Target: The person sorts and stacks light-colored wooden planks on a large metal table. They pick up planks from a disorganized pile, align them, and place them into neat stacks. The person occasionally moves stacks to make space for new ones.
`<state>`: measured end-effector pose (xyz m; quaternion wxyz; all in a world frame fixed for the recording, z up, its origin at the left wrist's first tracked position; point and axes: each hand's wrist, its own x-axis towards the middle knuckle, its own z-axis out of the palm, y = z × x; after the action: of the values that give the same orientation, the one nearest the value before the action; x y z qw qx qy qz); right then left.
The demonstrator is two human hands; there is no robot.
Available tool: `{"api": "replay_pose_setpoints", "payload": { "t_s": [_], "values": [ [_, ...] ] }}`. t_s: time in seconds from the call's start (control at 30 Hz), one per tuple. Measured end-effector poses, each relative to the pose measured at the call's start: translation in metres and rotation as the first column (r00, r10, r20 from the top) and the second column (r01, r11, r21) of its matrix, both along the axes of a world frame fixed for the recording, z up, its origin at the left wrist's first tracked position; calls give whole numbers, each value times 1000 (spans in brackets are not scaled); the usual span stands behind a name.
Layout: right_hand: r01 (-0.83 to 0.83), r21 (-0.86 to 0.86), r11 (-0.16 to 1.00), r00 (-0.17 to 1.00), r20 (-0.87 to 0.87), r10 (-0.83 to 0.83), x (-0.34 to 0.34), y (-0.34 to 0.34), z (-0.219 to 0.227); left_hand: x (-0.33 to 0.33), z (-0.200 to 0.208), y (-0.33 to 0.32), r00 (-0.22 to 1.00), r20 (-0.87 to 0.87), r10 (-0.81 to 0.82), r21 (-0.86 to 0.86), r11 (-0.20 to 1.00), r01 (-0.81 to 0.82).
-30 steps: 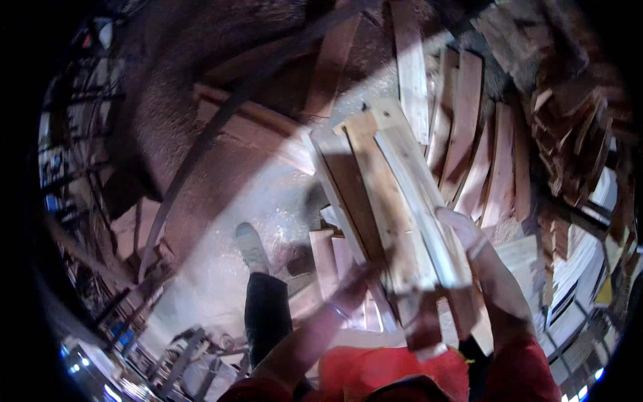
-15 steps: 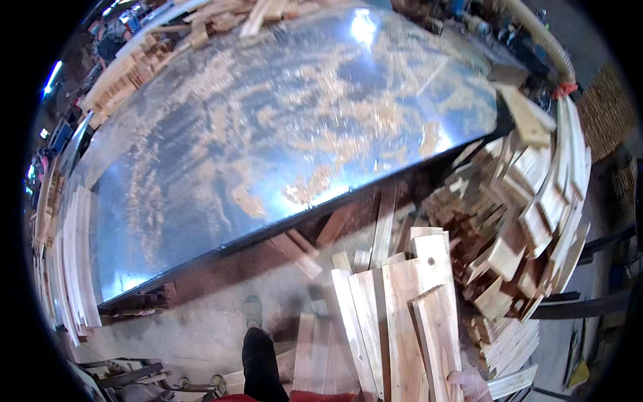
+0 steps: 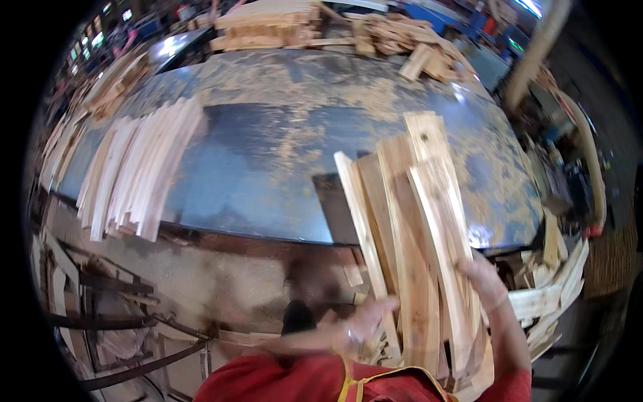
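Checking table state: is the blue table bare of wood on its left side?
No, a row of pale wood strips lies fanned along the left part of the blue table, overhanging its near edge.
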<state>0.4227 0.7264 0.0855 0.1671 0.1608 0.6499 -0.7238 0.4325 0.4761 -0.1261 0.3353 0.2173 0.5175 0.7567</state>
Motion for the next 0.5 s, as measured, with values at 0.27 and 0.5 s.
{"api": "replay_pose_setpoints", "payload": {
  "t_s": [0.27,0.5],
  "values": [
    [107,686,720,979,-199,44,-235,-80,43,-279,78,-100,598,755,268,34,895,-444],
    [-14,897,441,984,-65,164,-206,-138,21,-285,74,-251,651,666,364,-43,890,-454]
  ]
}}
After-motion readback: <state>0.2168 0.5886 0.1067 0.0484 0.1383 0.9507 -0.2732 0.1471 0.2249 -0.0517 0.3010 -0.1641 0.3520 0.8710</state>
